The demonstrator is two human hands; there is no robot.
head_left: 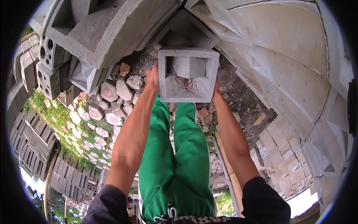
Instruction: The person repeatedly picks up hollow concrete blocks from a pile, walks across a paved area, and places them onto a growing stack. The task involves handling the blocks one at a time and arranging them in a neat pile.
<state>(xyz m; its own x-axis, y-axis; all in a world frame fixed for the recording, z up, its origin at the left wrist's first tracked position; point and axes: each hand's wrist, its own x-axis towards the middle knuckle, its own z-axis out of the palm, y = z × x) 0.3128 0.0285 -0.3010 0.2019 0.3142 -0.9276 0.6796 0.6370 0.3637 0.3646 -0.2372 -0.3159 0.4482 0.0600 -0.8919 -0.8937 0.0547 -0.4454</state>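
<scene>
In the head view, the left hand (pixel 152 76) and right hand (pixel 216 89) press flat-wristed against opposite side walls of a hollow square concrete block (pixel 186 99), each grip closed on it, though most fingers are hidden; the spread hold probably balances its weight. The block sits between the hands, ahead of the green trousers (pixel 173 156), its open face upward, so brown dry strands (pixel 185 83) lie loose inside. Just beyond its far edge is another concrete block (pixel 182 31); whether they touch is unclear.

one held block (pixel 190 68), two grips (pixel 152 76) (pixel 216 88)
</scene>
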